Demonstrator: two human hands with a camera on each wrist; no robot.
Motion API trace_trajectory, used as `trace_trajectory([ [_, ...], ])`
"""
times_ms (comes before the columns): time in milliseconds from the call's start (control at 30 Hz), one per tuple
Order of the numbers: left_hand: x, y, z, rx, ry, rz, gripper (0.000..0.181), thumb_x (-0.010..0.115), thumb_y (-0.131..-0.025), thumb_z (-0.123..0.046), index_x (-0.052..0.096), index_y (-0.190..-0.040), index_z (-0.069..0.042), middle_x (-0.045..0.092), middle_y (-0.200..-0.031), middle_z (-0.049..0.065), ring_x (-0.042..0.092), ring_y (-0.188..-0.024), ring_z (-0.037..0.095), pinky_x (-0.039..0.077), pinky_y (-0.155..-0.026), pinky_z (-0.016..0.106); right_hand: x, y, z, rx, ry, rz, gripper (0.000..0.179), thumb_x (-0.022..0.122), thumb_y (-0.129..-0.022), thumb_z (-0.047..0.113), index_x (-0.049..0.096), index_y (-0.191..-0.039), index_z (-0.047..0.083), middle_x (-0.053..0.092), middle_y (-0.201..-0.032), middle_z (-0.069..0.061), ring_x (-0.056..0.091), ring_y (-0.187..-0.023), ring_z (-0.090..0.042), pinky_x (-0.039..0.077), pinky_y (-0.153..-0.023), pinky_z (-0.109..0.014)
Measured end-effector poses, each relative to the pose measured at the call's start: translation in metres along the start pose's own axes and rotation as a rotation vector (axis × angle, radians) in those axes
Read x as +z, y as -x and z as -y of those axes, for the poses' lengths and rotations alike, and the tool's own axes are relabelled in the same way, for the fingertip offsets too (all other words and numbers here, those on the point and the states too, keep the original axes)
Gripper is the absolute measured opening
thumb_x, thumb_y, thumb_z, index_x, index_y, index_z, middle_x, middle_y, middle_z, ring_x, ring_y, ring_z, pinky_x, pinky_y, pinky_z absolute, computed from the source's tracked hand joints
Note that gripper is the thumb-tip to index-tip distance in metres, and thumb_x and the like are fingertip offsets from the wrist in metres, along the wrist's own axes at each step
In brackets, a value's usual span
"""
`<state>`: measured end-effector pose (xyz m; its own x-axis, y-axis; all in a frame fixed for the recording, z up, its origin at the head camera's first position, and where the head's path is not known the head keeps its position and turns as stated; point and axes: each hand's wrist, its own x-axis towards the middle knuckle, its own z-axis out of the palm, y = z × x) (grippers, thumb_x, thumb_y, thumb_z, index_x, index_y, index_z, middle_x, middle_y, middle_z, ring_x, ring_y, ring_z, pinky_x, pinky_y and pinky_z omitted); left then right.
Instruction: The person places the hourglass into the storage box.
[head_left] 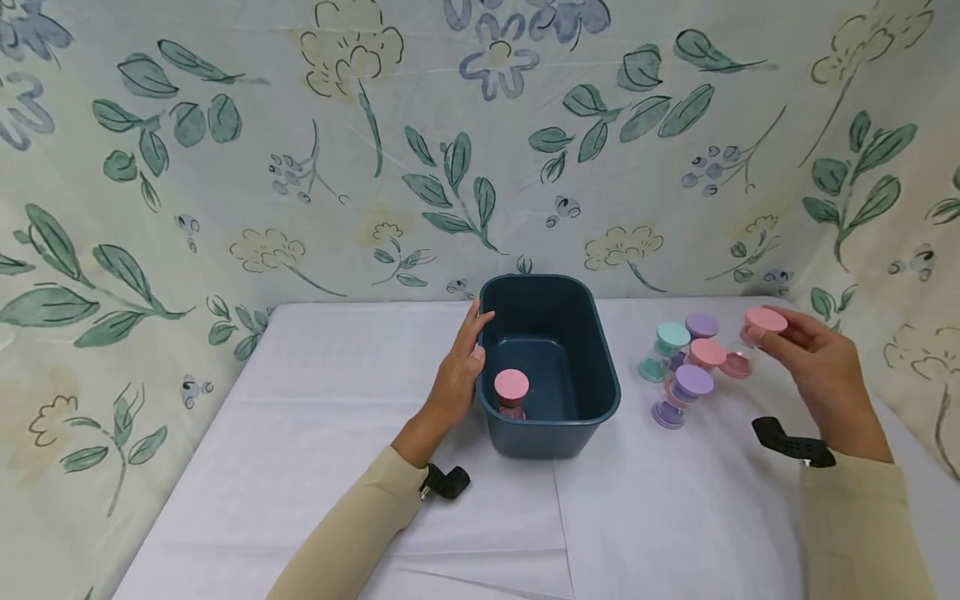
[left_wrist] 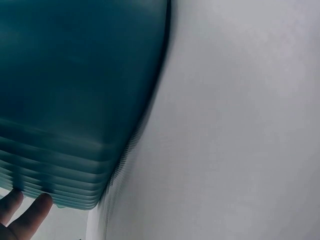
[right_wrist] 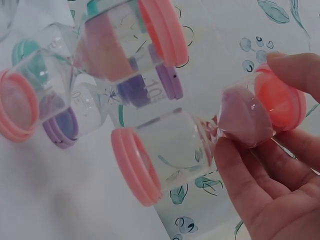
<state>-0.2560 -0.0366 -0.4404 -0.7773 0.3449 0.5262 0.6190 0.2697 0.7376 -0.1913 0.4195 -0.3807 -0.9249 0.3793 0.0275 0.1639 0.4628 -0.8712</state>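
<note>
My right hand (head_left: 832, 371) grips a pink-capped sand timer (head_left: 765, 319) at the right of the table. In the right wrist view, thumb and fingers surround the upper bulb, with pink sand (right_wrist: 245, 117) inside it. Beside it is a cluster: a teal sand timer (head_left: 672, 337), another pink one (head_left: 707, 352), a purple one (head_left: 693, 382) in front and a second purple one (head_left: 702, 325) behind. My left hand (head_left: 450, 379) rests with extended fingers against the left side of a dark blue bin (head_left: 551, 435). Inside the bin, near its front left corner, stands a pink sand timer (head_left: 512, 385).
A white cloth (head_left: 337, 400) covers the table. Floral fabric (head_left: 465, 167) hangs behind it and along both sides. The bin's raised rim stands between my two hands. Black wrist cameras, such as the right one (head_left: 791, 442), stick out from both wrists.
</note>
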Motion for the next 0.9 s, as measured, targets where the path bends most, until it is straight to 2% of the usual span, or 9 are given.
trace_trajectory([
  [167,0.000,0.001,0.001,-0.006,-0.009,-0.002,0.053,0.023,-0.101,-0.036,0.026,-0.152,-0.024,0.006,-0.162,-0.003,0.011,-0.147,0.014,0.027,-0.109,0.057,0.000,0.003,0.005,-0.021,-0.004,-0.030,0.066,0.067,-0.086,0.045,0.041,-0.146,0.036,0.055,-0.132,0.010,0.046,-0.116,-0.001,0.032,-0.109,-0.030],
  [367,0.001,0.001,0.000,0.002,0.007,0.000,0.053,0.024,-0.101,-0.035,0.026,-0.152,-0.023,0.007,-0.163,0.000,0.010,-0.147,0.014,0.026,-0.110,0.058,-0.002,0.006,0.009,-0.047,-0.014,-0.078,0.064,0.067,-0.087,0.041,0.041,-0.146,0.035,0.054,-0.133,0.011,0.045,-0.118,-0.002,0.035,-0.099,-0.012],
  [700,0.001,0.000,-0.003,0.010,0.001,0.005,0.052,0.024,-0.101,-0.025,0.027,-0.152,-0.016,0.007,-0.162,0.003,0.010,-0.147,0.016,0.024,-0.111,0.056,-0.003,0.014,0.018,-0.095,-0.081,-0.113,0.061,0.068,-0.088,0.033,0.044,-0.145,0.029,0.056,-0.133,0.011,0.049,-0.116,0.000,0.032,-0.101,-0.010],
  [900,-0.001,0.001,-0.001,0.007,0.001,0.003,0.051,0.024,-0.101,-0.026,0.026,-0.152,-0.020,0.006,-0.163,0.001,0.010,-0.147,0.016,0.026,-0.110,0.056,-0.004,0.017,0.024,-0.129,-0.099,-0.129,0.059,0.068,-0.089,0.030,0.045,-0.144,0.028,0.056,-0.134,0.011,0.050,-0.115,0.000,0.033,-0.099,-0.009],
])
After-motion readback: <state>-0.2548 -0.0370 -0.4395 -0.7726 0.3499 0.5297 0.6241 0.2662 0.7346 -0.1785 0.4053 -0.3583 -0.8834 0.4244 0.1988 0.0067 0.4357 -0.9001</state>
